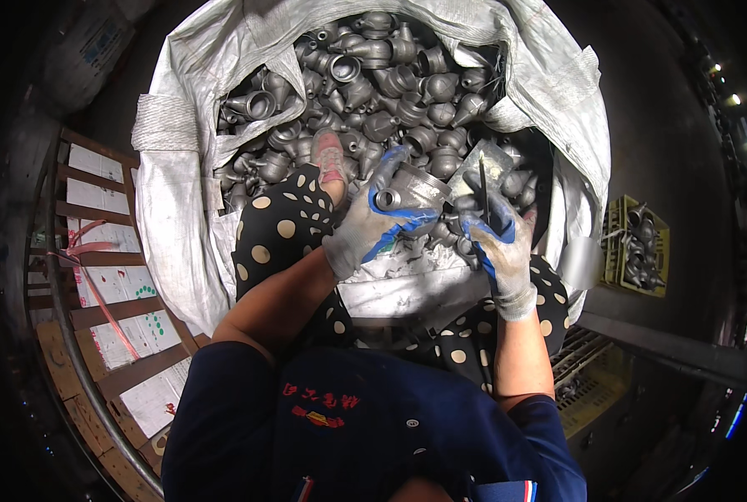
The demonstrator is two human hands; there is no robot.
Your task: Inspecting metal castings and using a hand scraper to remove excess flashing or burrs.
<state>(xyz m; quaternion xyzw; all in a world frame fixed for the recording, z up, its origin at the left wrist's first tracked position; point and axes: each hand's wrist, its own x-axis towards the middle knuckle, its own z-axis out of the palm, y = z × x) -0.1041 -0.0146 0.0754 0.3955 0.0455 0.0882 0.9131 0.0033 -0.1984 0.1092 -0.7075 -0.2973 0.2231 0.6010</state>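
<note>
My left hand [369, 222], in a grey glove with blue-coated fingers, is wrapped round a grey metal casting [421, 188]. A small round port on the casting faces up, and its wider rim points right. My right hand [501, 251], gloved the same way, is closed on a slim dark rod-like tool [483, 180] that stands up beyond the fingers; its exact kind cannot be made out. Close by the tool lies a pale flat plate [484, 166]. Similar grey castings [382, 125] are heaped beyond both hands.
The heap fills a large white woven bulk bag [549, 75] with a folded rim. My shoe [330, 159] rests at its edge. Yellow crates [614, 243] with metal parts stand at right. A wooden rack with white boards [110, 243] and a curved metal rail stand at left.
</note>
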